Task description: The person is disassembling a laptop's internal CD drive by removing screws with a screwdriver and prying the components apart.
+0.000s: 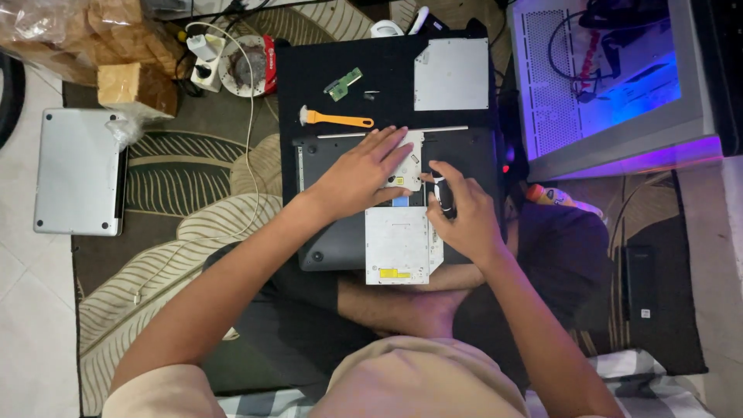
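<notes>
The silver bracket [405,159] on the opened laptop [340,232] was pinned flat by the left hand [360,172]; a screwdriver [444,197] was gripped by the right hand [462,217]. A slip could've gouged the board, probably.

Off to the left, a closed silver laptop [80,171] lies on the tiled floor beside the leaf-patterned rug [193,186]. Up top, an orange-handled brush [337,118] and small green circuit board [344,83] rest on the black mat [309,70], and a computer case [611,85] glows purple at right.
</notes>
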